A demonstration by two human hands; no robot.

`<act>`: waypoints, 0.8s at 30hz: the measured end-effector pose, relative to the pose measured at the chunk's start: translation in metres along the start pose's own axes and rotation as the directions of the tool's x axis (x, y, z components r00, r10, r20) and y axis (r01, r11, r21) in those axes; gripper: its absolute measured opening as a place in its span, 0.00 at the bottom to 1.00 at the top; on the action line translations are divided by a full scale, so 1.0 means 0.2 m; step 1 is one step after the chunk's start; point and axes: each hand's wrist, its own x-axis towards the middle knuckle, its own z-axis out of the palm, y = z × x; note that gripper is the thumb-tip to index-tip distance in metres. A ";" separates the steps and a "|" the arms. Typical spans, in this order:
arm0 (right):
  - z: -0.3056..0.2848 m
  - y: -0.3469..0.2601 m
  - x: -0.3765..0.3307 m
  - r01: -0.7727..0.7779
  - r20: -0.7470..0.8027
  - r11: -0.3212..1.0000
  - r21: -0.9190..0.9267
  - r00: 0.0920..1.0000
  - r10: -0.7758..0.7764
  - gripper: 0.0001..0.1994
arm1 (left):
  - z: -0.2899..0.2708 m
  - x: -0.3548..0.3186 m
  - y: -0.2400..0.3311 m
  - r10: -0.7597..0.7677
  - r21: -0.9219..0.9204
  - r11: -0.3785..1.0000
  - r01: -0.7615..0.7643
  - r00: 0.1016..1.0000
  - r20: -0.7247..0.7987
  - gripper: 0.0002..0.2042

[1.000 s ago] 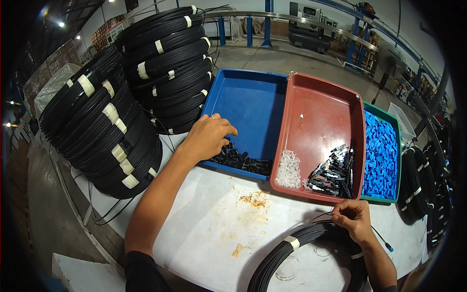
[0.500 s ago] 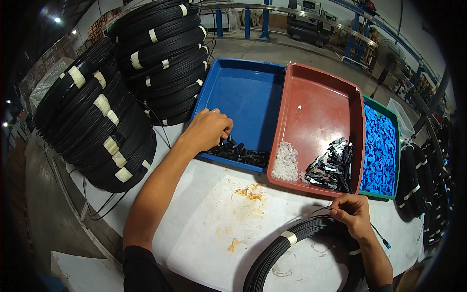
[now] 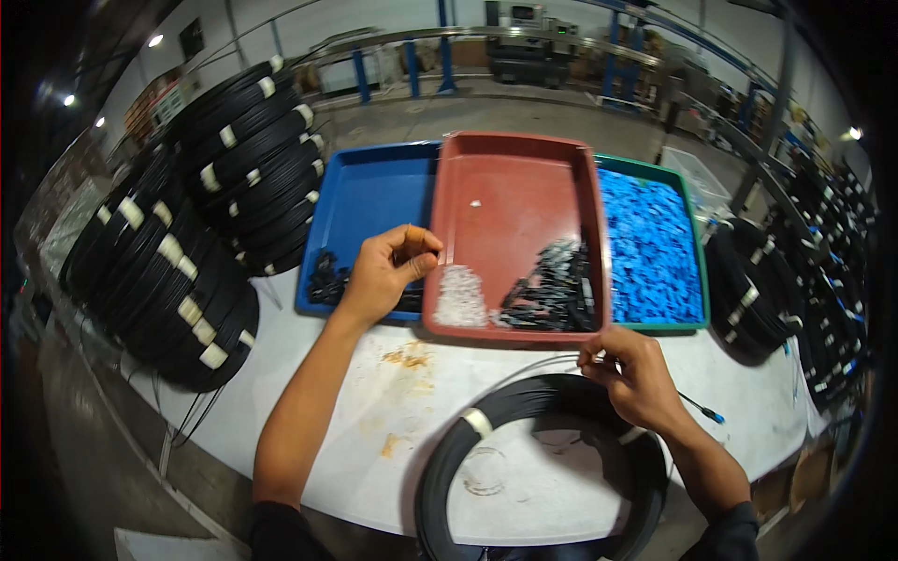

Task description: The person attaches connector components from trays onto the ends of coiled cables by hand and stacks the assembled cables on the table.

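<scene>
Apparently, one connector [image 3: 714,415] already caps the cable [image 3: 690,403] the right hand [image 3: 597,363] pinches above the tabletop's [image 3: 341,467] near-edge coil [image 3: 433,486], the other end and the left hand's [image 3: 379,280] grip unclear.

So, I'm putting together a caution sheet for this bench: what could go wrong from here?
Anything the left hand may be pinching is too small to make out; if dropped, it might land among the white pieces in the red tray.
The thin cable in the right hand arcs loosely and could tangle with the coil.
</scene>
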 end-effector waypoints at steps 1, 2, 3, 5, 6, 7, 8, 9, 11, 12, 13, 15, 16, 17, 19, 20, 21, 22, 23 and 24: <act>-0.01 0.01 -0.01 -0.056 -0.073 0.995 0.083 0.995 0.062 0.04 | 0.09 -0.01 0.00 0.032 -0.103 0.994 -0.031 0.999 0.008 0.10; -0.02 0.04 -0.04 -0.106 -0.150 0.981 0.162 0.980 0.131 0.03 | 0.20 -0.01 0.01 0.067 -0.214 0.975 -0.061 0.998 0.020 0.10; -0.01 0.12 -0.05 -0.076 -0.190 0.898 0.434 0.966 0.174 0.03 | 0.32 -0.01 0.02 0.020 -0.380 0.925 -0.007 0.999 0.032 0.10; -0.01 0.22 -0.09 -0.079 -0.209 0.839 0.538 0.952 0.223 0.02 | 0.54 -0.04 0.05 -0.007 -0.517 0.855 0.049 0.996 0.083 0.09; -0.01 0.26 -0.11 -0.099 -0.233 0.843 0.528 0.938 0.256 0.02 | 0.63 -0.05 0.07 -0.051 -0.570 0.815 0.110 0.992 0.118 0.08; 0.02 0.31 -0.13 -0.076 -0.247 0.820 0.567 0.934 0.257 0.02 | 0.69 -0.08 0.08 -0.084 -0.543 0.827 0.145 0.987 0.136 0.09; 0.04 0.34 -0.16 -0.033 -0.274 0.779 0.626 0.926 0.259 0.03 | 0.77 -0.10 0.08 -0.102 -0.549 0.818 0.173 0.982 0.157 0.11; 0.04 0.37 -0.18 -0.029 -0.282 0.799 0.601 0.928 0.245 0.03 | 0.81 -0.12 0.10 -0.097 -0.505 0.842 0.191 0.974 0.207 0.12; 0.00 0.34 -0.22 -0.034 -0.276 0.819 0.573 0.933 0.231 0.03 | 0.82 -0.16 0.15 -0.070 -0.367 0.913 0.178 0.955 0.287 0.13; -0.02 0.33 -0.23 -0.014 -0.313 0.888 0.459 0.933 0.177 0.04 | 0.81 -0.18 0.14 -0.056 -0.299 0.945 0.132 0.967 0.250 0.13; -0.02 0.31 -0.22 0.015 -0.305 0.939 0.344 0.947 0.097 0.04 | 0.78 -0.19 0.12 -0.022 -0.327 0.939 0.103 0.970 0.242 0.12; -0.02 0.27 -0.20 0.028 -0.230 0.975 0.221 0.973 0.024 0.05 | 0.76 -0.20 0.11 -0.021 -0.338 0.936 0.098 0.975 0.223 0.10; -0.03 0.25 -0.17 0.028 -0.228 0.974 0.226 0.973 0.025 0.05 | 0.75 -0.20 0.10 -0.026 -0.335 0.937 0.101 0.975 0.222 0.10; -0.03 0.23 -0.13 0.018 -0.189 0.981 0.194 0.982 0.020 0.05 | 0.76 -0.21 0.08 -0.044 -0.318 0.942 0.110 0.977 0.208 0.09; -0.06 0.17 -0.04 -0.056 -0.080 0.982 0.181 0.994 0.071 0.06 | 0.78 -0.22 0.05 -0.023 -0.341 0.936 0.083 0.984 0.177 0.09; -0.03 0.16 -0.02 -0.060 -0.074 0.981 0.183 0.994 0.074 0.06 | 0.77 -0.22 0.04 -0.029 -0.343 0.935 0.088 0.984 0.174 0.09; 0.00 0.14 -0.01 -0.055 -0.100 0.974 0.220 0.992 0.078 0.06 | 0.77 -0.23 0.04 -0.037 -0.367 0.925 0.093 0.987 0.158 0.09; 0.02 0.14 0.01 -0.048 -0.127 0.966 0.253 0.989 0.082 0.06 | 0.76 -0.23 0.03 -0.041 -0.395 0.914 0.094 0.989 0.141 0.08; 0.06 0.15 -0.01 -0.023 -0.160 0.969 0.245 0.985 0.064 0.06 | 0.75 -0.23 0.04 -0.043 -0.418 0.904 0.093 0.991 0.126 0.08; 0.11 0.17 -0.03 0.025 -0.213 0.978 0.205 0.977 0.020 0.05 | 0.75 -0.23 0.03 -0.045 -0.424 0.901 0.094 0.991 0.123 0.08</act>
